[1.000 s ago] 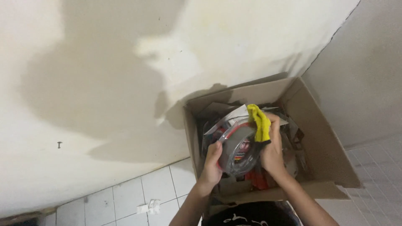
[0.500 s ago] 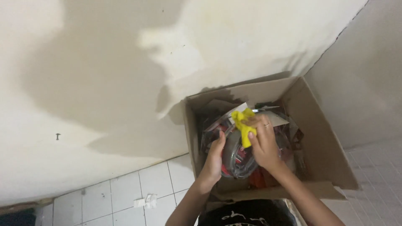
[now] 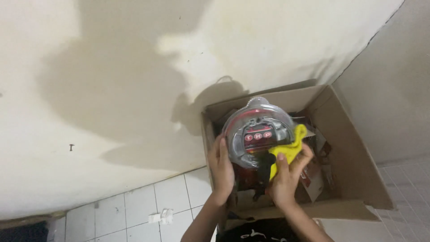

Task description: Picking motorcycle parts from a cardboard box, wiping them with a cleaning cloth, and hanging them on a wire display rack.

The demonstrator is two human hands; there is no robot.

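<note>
Round grey-and-red appliance [image 3: 257, 134] held above open cardboard box [image 3: 354, 152]; left hand [image 3: 221, 168] cups its side, right hand [image 3: 286, 179] pinches yellow cloth [image 3: 289, 150] against it

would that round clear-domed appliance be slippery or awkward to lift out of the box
Probably slippery: the round appliance has a glossy clear dome. Likely bulky, since both the left hand and right hand grip it. The yellow cloth looks floppy.
</note>
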